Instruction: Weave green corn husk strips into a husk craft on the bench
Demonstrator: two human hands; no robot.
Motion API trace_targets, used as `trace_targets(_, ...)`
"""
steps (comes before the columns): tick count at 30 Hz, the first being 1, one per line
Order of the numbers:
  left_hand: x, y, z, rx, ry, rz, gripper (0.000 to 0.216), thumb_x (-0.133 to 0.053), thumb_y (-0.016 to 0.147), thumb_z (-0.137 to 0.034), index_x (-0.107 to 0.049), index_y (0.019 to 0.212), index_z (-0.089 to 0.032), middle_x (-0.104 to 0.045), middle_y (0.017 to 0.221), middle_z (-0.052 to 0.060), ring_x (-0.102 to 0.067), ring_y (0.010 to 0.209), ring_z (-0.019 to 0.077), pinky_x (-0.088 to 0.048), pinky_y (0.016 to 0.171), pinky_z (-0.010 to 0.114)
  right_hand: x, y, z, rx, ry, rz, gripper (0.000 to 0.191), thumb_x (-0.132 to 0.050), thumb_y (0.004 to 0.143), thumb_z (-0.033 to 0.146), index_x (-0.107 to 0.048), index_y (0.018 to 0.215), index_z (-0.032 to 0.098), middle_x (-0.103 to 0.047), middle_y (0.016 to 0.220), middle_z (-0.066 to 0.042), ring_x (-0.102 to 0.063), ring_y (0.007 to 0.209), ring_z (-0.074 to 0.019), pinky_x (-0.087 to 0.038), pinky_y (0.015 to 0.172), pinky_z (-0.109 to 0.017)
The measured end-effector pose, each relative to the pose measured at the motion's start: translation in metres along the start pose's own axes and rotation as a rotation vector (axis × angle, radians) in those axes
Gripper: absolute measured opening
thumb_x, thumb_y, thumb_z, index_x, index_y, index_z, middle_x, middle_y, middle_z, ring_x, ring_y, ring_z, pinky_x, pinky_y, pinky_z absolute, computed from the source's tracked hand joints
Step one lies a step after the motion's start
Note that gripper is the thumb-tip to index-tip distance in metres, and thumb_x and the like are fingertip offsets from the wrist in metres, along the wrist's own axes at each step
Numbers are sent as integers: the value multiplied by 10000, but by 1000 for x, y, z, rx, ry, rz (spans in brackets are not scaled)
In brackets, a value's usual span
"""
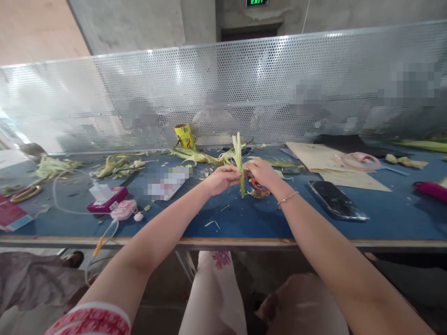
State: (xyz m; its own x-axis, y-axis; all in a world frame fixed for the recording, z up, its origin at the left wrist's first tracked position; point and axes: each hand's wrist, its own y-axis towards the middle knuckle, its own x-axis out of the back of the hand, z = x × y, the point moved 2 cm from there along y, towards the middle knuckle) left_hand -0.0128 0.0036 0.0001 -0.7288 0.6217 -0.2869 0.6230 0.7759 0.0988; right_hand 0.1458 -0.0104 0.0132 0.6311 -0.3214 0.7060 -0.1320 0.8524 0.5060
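Note:
Upright between my two hands stands a pale green corn husk (pixel 238 151), its narrow lower end pointing down over the blue table. My left hand (pixel 225 179) is closed around its middle, thumb and fingers pressed together. On the other side, my right hand (pixel 261 173) has curled fingers close against the husk; what they grip is hidden. Just below the right hand shows an orange-red looped thing (pixel 256 183), perhaps a handle. A brown fibrous clump (pixel 259 193) lies beside it. Behind the hands, more loose husks (pixel 195 156) are spread out.
A yellow can (pixel 185 136) stands before the perforated metal screen (pixel 244 83). At left lie a white phone (pixel 171 184), a magenta box (pixel 108 200) and a pink case (pixel 124 209) with cables. A black phone (pixel 337 200), brown paper (pixel 310 160) and a pink tape roll (pixel 358 160) lie at right.

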Motion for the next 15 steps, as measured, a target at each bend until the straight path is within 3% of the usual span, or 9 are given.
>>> trace_targets(5,-2,-2,0,18,-64,41,169,-761,630,-124,-611,709,-129,-697,764,28,-678,842,147,-461,891,323,-4,6,-8,-10,0,66,265,-362,798,202,-441,544,200,-561,626,-48,-477,642,-155,-321,597,-263)
trace_targets(10,-3,-1,-1,33,-93,54,122,-717,686,-111,-608,742,-121,-705,785,43,-685,840,150,-463,912,333,-6,8,-7,92,2,110,262,-371,782,145,-577,624,174,-653,794,-97,-543,838,-192,-376,761,-275)
trace_targets(15,2,1,-5,13,-113,25,75,-673,716,-94,-602,710,-116,-694,706,37,-683,752,126,-500,872,300,-2,5,-8,-54,69,72,212,-433,780,223,-618,691,167,-642,753,-49,-538,745,-167,-373,677,-264)
